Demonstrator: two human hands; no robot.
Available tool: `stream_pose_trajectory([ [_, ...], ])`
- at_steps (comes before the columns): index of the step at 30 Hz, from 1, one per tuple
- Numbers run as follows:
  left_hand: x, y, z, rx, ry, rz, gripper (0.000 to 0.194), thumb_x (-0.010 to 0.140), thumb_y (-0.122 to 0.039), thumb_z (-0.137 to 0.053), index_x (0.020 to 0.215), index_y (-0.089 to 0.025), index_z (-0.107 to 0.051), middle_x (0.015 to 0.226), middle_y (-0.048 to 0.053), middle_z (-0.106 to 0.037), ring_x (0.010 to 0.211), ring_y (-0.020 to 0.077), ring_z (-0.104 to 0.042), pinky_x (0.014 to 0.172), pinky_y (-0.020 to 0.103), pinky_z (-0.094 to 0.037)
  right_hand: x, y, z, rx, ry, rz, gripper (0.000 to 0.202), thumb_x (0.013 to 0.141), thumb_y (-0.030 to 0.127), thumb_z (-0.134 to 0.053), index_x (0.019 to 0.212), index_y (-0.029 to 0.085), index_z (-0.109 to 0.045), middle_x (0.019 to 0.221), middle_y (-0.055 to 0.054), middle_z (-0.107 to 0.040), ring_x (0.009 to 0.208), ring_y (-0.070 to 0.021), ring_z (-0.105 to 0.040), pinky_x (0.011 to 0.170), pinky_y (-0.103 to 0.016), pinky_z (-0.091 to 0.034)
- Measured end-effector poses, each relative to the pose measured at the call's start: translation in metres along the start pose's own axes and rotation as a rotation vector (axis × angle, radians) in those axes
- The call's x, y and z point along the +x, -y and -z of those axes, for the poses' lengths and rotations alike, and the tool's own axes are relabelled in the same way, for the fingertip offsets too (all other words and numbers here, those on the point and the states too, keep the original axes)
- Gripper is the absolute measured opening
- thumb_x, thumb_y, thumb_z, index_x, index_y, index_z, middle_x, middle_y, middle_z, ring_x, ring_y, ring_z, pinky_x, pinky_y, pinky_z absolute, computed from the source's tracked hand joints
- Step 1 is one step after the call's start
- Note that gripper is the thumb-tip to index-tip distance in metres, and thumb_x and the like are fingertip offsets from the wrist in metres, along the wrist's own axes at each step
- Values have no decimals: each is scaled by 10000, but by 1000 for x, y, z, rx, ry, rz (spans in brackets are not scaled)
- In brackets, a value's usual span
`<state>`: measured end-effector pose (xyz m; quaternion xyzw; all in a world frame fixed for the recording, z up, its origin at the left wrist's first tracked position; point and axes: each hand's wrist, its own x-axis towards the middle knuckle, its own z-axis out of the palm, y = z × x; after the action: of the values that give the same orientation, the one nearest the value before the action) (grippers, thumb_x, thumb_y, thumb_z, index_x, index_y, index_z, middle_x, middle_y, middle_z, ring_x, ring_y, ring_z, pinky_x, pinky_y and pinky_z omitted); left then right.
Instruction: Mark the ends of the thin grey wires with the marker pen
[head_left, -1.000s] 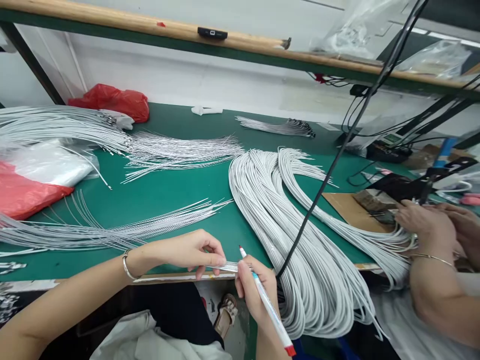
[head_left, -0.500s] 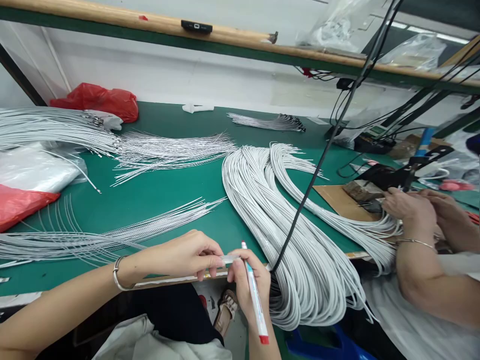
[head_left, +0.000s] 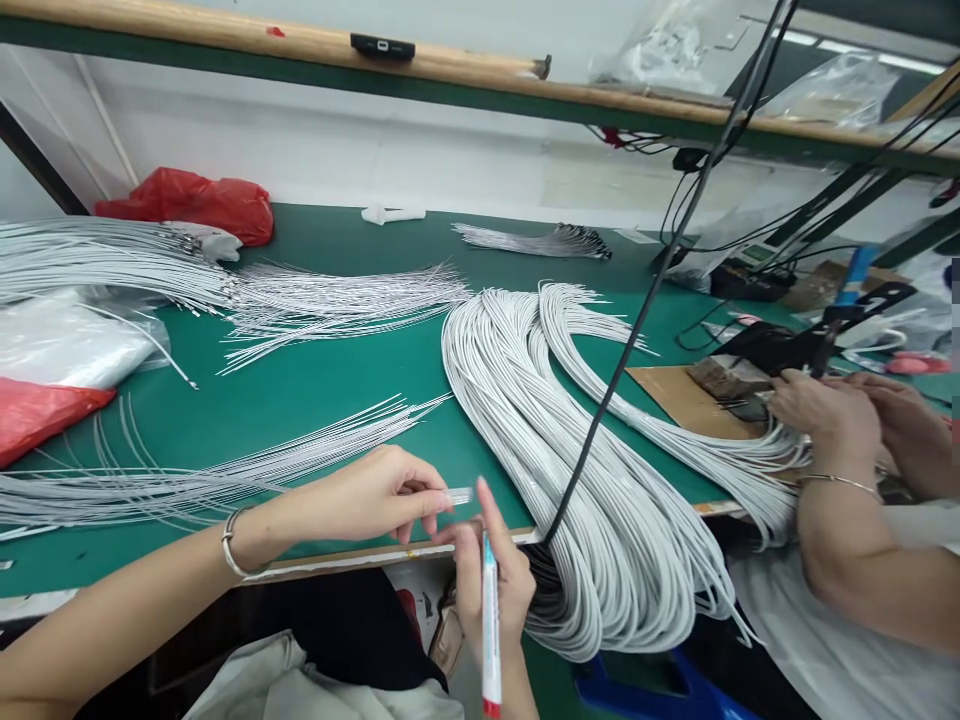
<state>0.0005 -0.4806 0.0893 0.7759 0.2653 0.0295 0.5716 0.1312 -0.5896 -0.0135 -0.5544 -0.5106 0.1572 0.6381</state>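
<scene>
My left hand pinches a small clear plastic piece between thumb and fingers, above the table's front edge. Just to its right, my right hand holds a white marker pen with a light blue band and a red lower end. The pen points down toward me, nearly upright in the picture. My right index finger is raised beside the clear piece, and I cannot tell whether it touches it. Behind my left hand lies a bundle of thin grey wires. To the right of my hands, a thick bundle of white cables hangs over the edge.
A black cable slants down in front of the white cables. More wire bundles lie farther back, near red plastic bags. At right, a co-worker's hands work near a brown board. A shelf spans the back.
My right hand has come off the clear piece, its index finger now extended. The pen has swung more upright. My left hand still holds the piece, raised slightly.
</scene>
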Motion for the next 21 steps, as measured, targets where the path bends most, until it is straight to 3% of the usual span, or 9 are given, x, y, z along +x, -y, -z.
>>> stream_pose_trajectory([
  [3,-1,-4,-2,80,18,-13,378,945,-427,-457,816,-130,-654,721,19,-647,536,77,-567,488,148,-386,10,1,7,114,61,-138,241,902,391,-515,983,178,-594,560,43,-573,459,-107,-497,512,-233,-448],
  [5,-1,-7,-3,152,39,-21,353,950,-374,-451,761,-137,-632,626,-3,-598,520,71,-538,491,147,-362,16,1,10,142,163,-228,319,906,438,-496,702,194,-511,468,64,-453,407,-86,-397,418,-208,-329],
  [8,-1,-11,-5,211,81,-22,286,936,-307,-469,740,-151,-606,570,-21,-559,530,74,-526,502,148,-346,20,2,13,141,253,-304,412,922,432,-478,590,203,-390,441,78,-347,405,-66,-291,409,-212,-231],
  [13,1,-14,-7,315,74,-95,297,946,-272,-456,718,-147,-598,609,-16,-595,535,66,-512,516,157,-328,21,4,14,159,275,-314,429,925,422,-471,566,206,-375,428,73,-358,392,-64,-296,403,-214,-240],
  [15,2,-14,-5,320,52,-119,321,960,-268,-428,737,-144,-623,621,-8,-616,539,68,-523,525,159,-337,20,4,15,125,198,-281,381,928,387,-469,599,196,-472,438,55,-445,395,-78,-384,412,-213,-309],
  [18,3,-14,0,223,36,-76,339,965,-341,-428,825,-141,-663,655,14,-650,582,95,-587,538,160,-388,17,2,13,26,20,-146,246,933,301,-463,949,160,-664,521,24,-600,449,-113,-533,510,-246,-462],
  [21,4,-12,3,125,52,-15,373,955,-404,-444,847,-128,-670,670,30,-659,593,114,-617,543,168,-433,12,-2,10,-62,-8,37,331,926,200,-463,1218,166,-616,603,6,-676,502,-134,-612,686,-314,-542],
])
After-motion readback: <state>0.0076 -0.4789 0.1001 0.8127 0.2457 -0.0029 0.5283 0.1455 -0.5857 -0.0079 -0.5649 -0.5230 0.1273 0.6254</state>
